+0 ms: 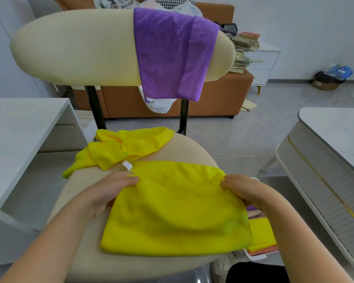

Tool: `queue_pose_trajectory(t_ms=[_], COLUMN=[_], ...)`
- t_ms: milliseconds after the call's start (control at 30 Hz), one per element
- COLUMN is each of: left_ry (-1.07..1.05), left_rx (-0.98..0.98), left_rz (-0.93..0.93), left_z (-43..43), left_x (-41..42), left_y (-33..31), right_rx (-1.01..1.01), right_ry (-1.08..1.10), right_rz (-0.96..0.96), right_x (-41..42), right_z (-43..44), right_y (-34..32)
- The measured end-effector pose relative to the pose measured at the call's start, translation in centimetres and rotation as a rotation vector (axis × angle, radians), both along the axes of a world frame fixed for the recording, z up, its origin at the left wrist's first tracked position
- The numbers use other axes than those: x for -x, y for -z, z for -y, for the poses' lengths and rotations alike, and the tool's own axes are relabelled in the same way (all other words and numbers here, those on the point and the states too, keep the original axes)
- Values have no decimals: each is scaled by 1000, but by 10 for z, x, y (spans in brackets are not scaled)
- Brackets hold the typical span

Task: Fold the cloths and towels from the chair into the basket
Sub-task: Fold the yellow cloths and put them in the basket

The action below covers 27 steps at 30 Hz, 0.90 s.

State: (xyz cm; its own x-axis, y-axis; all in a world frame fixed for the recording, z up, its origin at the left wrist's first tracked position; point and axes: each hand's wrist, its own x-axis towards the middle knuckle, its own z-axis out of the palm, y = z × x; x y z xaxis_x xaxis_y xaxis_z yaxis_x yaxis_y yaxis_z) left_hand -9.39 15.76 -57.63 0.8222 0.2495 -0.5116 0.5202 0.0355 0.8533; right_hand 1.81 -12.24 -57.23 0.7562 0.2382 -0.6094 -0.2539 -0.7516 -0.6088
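A yellow cloth (176, 209) lies folded over on the cream chair seat (86, 260). My left hand (108, 190) grips its upper left corner beside a white label, and my right hand (243, 190) pinches its upper right corner. A second yellow cloth (123, 148) lies crumpled at the back of the seat. A purple towel (170, 56) hangs over the right part of the cream chair back (74, 48). The white basket (255, 256) sits low on the right, mostly hidden by the cloth, with folded yellow and other cloths (262, 231) inside.
A white desk (25, 127) stands to the left and a white ribbed table (331, 160) to the right. Behind the chair is a brown sofa (219, 94) with bags and a stack of papers. Grey tiled floor lies beyond.
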Motion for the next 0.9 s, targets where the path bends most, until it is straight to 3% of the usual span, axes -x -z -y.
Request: queue_pose_trajectory(t_ms=[133, 300, 433, 533, 700, 900], left_ry=[16, 249, 261, 295, 439, 218], left_rx=[-588, -908, -1151, -1204, -1036, -1130], left_rz=[300, 352, 320, 248, 130, 231], left_z=[-7, 1, 1, -1, -12, -12], left_x=[-8, -12, -18, -19, -17, -14], left_y=[8, 24, 19, 12, 25, 23], right_rx=[51, 152, 345, 372, 322, 221], right_ry=[3, -63, -181, -227, -246, -173], right_rz=[212, 383, 362, 369, 438, 434], right_x=[-12, -11, -13, -12, -10, -14], right_z=[4, 4, 6, 5, 4, 2], right_y=[8, 10, 13, 15, 14, 13])
